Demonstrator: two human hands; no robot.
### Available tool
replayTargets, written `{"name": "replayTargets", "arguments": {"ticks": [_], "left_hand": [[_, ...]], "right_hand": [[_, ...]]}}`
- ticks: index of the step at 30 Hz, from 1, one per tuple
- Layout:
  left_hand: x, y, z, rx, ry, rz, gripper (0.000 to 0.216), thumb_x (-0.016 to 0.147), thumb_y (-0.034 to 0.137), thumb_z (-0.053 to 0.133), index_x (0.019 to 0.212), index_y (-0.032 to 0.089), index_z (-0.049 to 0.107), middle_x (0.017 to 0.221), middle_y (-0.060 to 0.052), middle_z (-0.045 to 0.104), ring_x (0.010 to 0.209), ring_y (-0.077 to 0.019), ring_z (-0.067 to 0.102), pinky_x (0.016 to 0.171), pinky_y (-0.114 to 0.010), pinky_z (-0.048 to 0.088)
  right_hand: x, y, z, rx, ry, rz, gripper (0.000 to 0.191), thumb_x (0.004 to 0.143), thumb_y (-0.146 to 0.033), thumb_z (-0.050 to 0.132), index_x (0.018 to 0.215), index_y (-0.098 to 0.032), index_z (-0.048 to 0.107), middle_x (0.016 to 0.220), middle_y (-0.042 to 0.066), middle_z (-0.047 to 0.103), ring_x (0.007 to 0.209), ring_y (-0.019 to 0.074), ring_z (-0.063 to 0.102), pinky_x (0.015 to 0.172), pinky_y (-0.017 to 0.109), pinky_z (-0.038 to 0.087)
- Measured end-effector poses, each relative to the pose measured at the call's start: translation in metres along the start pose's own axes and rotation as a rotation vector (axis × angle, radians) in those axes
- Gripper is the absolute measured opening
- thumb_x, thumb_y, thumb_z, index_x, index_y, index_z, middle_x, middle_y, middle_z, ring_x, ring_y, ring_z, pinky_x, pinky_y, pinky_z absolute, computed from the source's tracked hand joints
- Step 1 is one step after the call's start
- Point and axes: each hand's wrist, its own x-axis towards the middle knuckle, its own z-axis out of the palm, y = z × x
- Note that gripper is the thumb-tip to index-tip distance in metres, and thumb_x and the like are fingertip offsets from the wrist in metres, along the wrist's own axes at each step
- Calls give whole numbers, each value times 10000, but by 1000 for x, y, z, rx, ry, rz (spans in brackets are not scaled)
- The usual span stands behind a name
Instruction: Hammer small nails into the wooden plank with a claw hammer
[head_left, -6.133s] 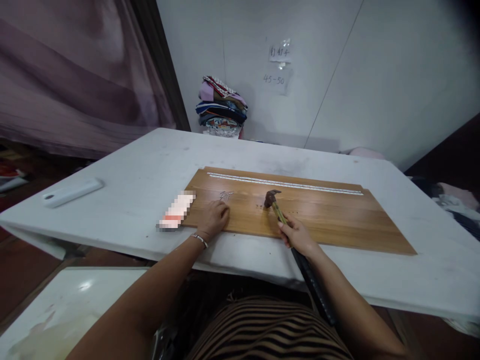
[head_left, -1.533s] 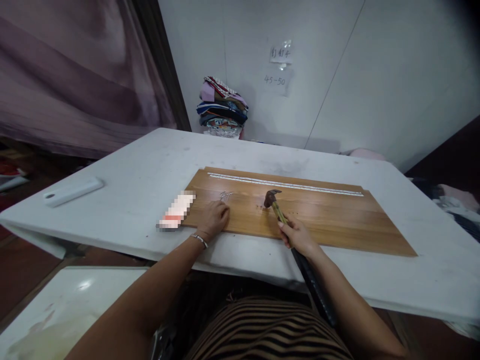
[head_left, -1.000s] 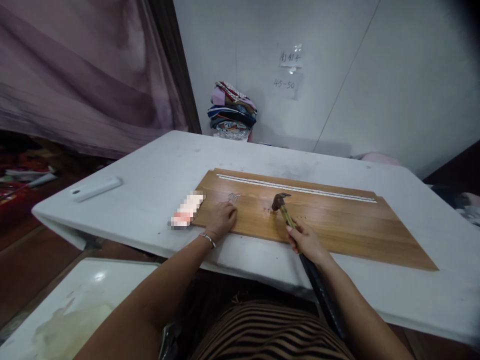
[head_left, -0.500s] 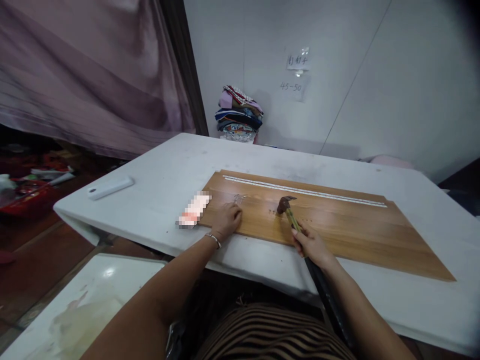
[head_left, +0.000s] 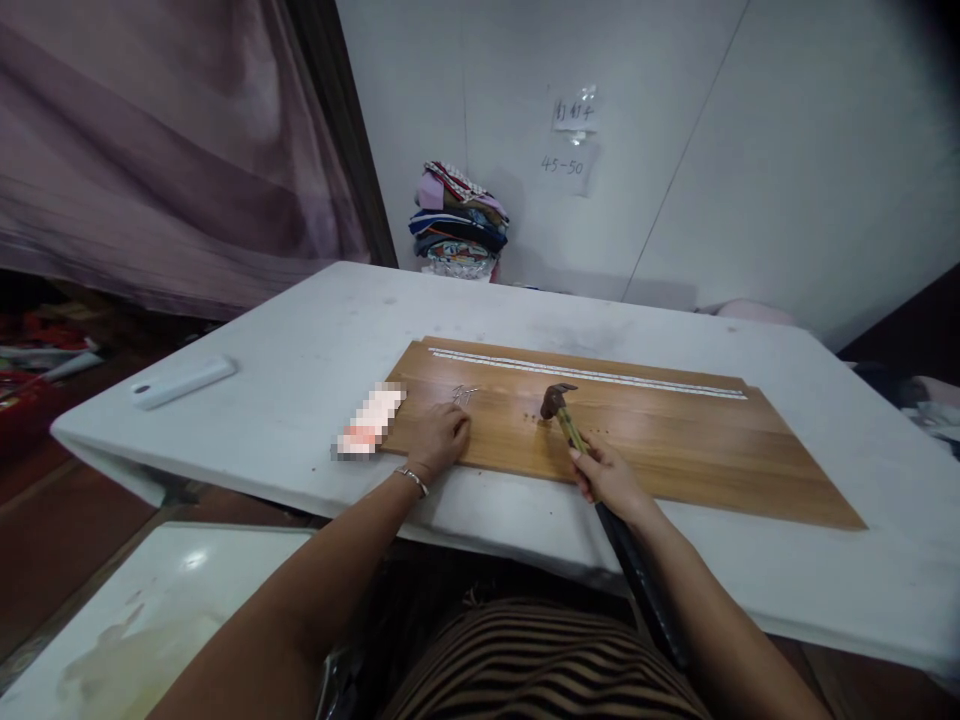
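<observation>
My right hand (head_left: 606, 482) grips a claw hammer (head_left: 568, 427) by its yellowish handle, with the black end reaching back under my forearm. The dark hammer head is over the wooden board (head_left: 697, 450), beside a short row of small nails (head_left: 529, 417) that look set in the wood. More small dark points (head_left: 598, 431) show to the right of the hammer. My left hand (head_left: 439, 440) rests palm down on the board's near left part, its fingers loosely bent and nothing visible in them. Just beyond its fingertips lie several loose nails (head_left: 466, 394).
Two white measuring strips (head_left: 592, 374) run along the board's far edge. A blurred-out pinkish object (head_left: 369, 422) lies at the board's left end. On the white table (head_left: 300, 340) is a white handle-like object (head_left: 184, 382). Folded clothes (head_left: 459, 222) are stacked by the wall. A stained white surface (head_left: 225, 560) stands lower left.
The whole view has shifted, so the table and board appear farther left. My right hand still grips the hammer over the same part of the board, and my left hand stays by the loose nails.
</observation>
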Motion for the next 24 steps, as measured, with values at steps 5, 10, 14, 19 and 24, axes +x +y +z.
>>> {"name": "replayTargets", "arguments": {"ticks": [5, 10, 14, 19, 24], "left_hand": [[0, 0, -1, -13, -6, -4, 175, 925, 208, 531, 878, 201, 699, 956, -78, 700, 936, -229, 622, 885, -389, 511], [1, 1, -2, -15, -2, -14, 184, 926, 222, 526, 871, 206, 701, 964, -80, 700, 929, -229, 622, 892, -396, 512], [0, 2, -2, -21, -4, -8, 183, 928, 214, 523, 866, 209, 696, 954, -73, 696, 916, -217, 621, 890, -379, 511], [1, 2, -3, -23, 0, -5, 181, 928, 213, 525, 867, 205, 695, 958, -78, 694, 926, -225, 621, 876, -384, 510], [1, 2, -2, -5, -7, -8, 180, 928, 211, 523, 870, 200, 693, 961, -79, 695, 930, -229, 620, 883, -385, 505]], "right_hand": [[0, 0, 1, -5, 1, 21, 535, 795, -455, 638, 1244, -169, 581, 534, -90, 478, 368, 97, 368, 350, 232, 337], [1, 0, 0, 6, 7, 16, 610, 793, -455, 647, 1322, -165, 561, 535, -87, 480, 379, 103, 380, 350, 233, 341], [1, -1, -1, -1, 15, 14, 599, 801, -447, 650, 1332, -183, 570, 533, -88, 477, 382, 102, 392, 352, 227, 344], [2, -2, -1, -9, 15, 3, 562, 803, -428, 629, 1295, -164, 574, 544, -89, 479, 376, 100, 387, 348, 230, 350], [2, -3, 1, 11, 10, -1, 504, 788, -431, 644, 1212, -167, 585, 562, -88, 477, 385, 97, 389, 343, 228, 342]]}}
